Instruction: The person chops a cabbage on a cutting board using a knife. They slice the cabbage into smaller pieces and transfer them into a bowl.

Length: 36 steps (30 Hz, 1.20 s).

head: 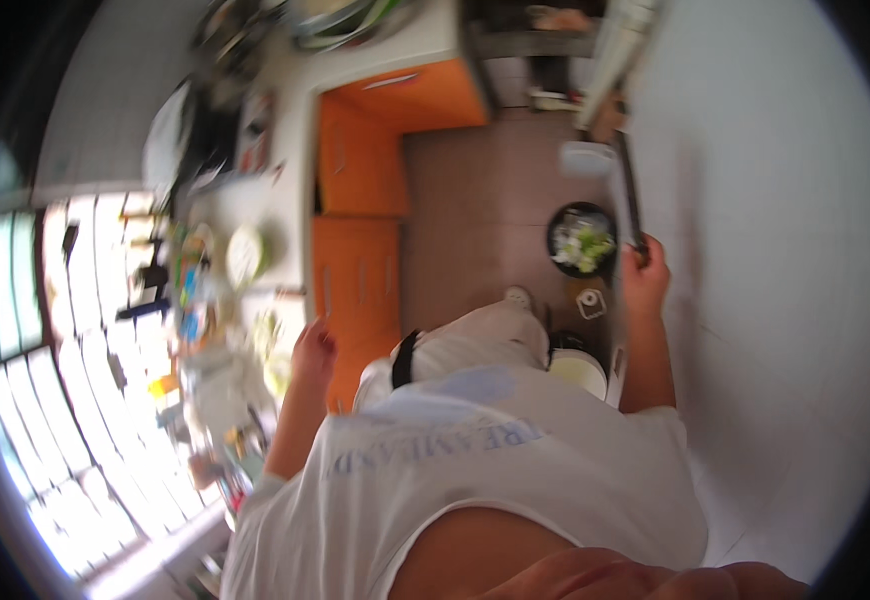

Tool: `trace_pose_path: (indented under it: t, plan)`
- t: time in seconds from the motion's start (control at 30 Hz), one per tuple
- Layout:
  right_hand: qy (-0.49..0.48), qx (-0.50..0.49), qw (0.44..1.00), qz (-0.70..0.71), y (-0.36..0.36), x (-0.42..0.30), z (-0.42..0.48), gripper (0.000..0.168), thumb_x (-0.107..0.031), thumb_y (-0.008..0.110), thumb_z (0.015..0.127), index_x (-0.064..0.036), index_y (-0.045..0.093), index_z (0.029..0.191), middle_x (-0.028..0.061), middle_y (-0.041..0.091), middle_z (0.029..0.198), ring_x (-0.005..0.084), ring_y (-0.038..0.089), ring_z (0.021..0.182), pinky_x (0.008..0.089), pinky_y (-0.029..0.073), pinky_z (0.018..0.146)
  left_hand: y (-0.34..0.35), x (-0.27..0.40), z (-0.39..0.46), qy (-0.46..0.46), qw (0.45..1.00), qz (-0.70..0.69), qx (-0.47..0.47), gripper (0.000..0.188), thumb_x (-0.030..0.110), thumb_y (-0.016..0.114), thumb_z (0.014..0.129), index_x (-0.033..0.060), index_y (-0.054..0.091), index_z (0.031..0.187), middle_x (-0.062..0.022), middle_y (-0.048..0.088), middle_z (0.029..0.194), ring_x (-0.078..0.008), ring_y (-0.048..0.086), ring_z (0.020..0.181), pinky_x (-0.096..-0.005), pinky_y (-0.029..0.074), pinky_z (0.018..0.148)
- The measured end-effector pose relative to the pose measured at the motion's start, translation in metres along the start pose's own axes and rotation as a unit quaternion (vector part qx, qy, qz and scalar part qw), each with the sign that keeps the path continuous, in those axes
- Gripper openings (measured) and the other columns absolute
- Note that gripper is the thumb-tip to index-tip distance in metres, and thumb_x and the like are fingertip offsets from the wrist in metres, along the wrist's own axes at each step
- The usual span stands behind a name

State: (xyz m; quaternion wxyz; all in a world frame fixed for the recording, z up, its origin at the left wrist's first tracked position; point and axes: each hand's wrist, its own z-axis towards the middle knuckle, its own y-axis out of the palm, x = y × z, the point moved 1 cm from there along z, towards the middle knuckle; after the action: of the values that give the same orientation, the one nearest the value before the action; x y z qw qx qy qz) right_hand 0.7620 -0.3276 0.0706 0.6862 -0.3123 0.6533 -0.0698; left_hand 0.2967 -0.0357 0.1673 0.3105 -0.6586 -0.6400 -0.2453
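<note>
My right hand [646,276] grips the near end of a long, dark, narrow object [631,191] beside the white wall. It points away from me, and I cannot tell what it is. Below and left of that hand, a round black bin [550,253] on the floor holds green and white vegetable scraps [583,241]. My left hand [316,349] hangs at the edge of the pale countertop [294,217], fingers loosely curled and blurred. Whether anything is between those fingers is unclear. A round pale-green item [246,255] lies on the counter farther ahead.
Orange cabinets [360,277] line my left under the counter. Cluttered kitchen goods stand by a barred window [89,360]. At my right are a white wall [772,262], a pale bucket [579,373] and a translucent container [587,159]. Brown tiled floor [457,217] stretches ahead.
</note>
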Motion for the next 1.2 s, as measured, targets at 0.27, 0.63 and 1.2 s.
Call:
trace_pose_path:
  t: [0.27, 0.63, 1.2]
  plan:
    - [-0.057, -0.136, 0.988, -0.036, 0.059, -0.015, -0.045, 0.035, -0.025, 0.066, 0.088, -0.001, 0.060, 0.113, 0.0126, 0.067, 0.095, 0.0218, 0.064, 0.081, 0.0339, 0.051, 0.074, -0.047, -0.019, -0.012, 0.017, 0.997, -0.048, 0.051, 0.010, 0.018, 0.062, 0.089, 0.0095, 0.058, 0.089, 0.0020, 0.049, 0.067, -0.0089, 0.047, 0.054, -0.0241, 0.038, 0.047]
    - [-0.194, -0.287, 0.933, -0.093, 0.141, -0.109, -0.100, 0.038, -0.025, 0.067, 0.087, 0.001, 0.059, 0.113, 0.0132, 0.067, 0.093, 0.0230, 0.064, 0.080, 0.0350, 0.050, 0.074, -0.195, -0.097, 0.009, -0.045, 0.964, -0.188, 0.182, 0.011, 0.018, 0.062, 0.089, 0.0100, 0.056, 0.094, 0.0015, 0.049, 0.070, -0.0086, 0.046, 0.059, -0.0241, 0.039, 0.050]
    - [-0.320, -0.446, 0.823, -0.145, 0.303, -0.290, -0.304, 0.034, -0.020, 0.070, 0.084, -0.002, 0.061, 0.111, 0.0093, 0.066, 0.091, 0.0173, 0.063, 0.082, 0.0320, 0.050, 0.075, -0.333, -0.126, 0.114, 0.024, 0.960, -0.074, 0.270, 0.058, 0.018, 0.082, 0.067, -0.0001, 0.055, 0.115, -0.0153, 0.065, 0.109, -0.0270, 0.063, 0.101, -0.0350, 0.049, 0.089]
